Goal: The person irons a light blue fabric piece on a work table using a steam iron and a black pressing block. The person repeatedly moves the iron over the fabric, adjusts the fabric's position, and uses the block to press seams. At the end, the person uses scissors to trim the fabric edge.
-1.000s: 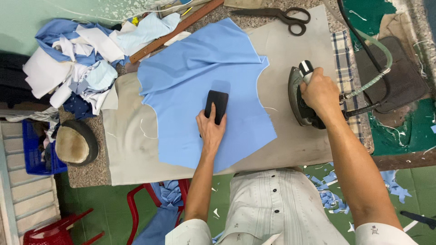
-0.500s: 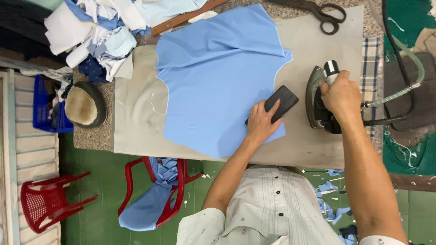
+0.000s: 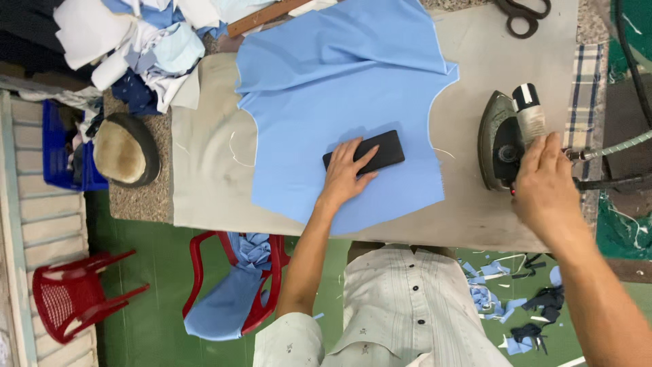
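Blue cloth (image 3: 326, 102) lies flat on the ironing pad (image 3: 204, 177), upper part folded over, curved cut edge toward the iron. I see the left hand (image 3: 343, 178) resting on a black block (image 3: 365, 152) that sits on the cloth approx. mid-panel; fingers spread and flat, pressing down on the block's near end, not wrapped round it. Block is tilted slightly, long side running left-right.

Right hand (image 3: 543, 182) is at the iron (image 3: 499, 141), which stands on the pad just beside the cloth's right edge, not touching it. Fingers curl loosely over the handle area; I can't tell if the grip is closed, as the hand hides the handle. A cord and hose (image 3: 611, 146) run off from the iron to the right.

Other items: scissors (image 3: 519, 15) at top of pad, well apart from both hands. Wooden ruler (image 3: 261, 17) at top edge, near the cloth's fold. Scrap pile (image 3: 142, 47), white and blue, top left. Round pad w/ dark rim (image 3: 125, 149) left of the bench. Two red chairs (image 3: 75, 295) on green floor below; the nearer one carries more blue fabric (image 3: 227, 306). Cloth offcuts (image 3: 509, 306) litter the floor lower right.
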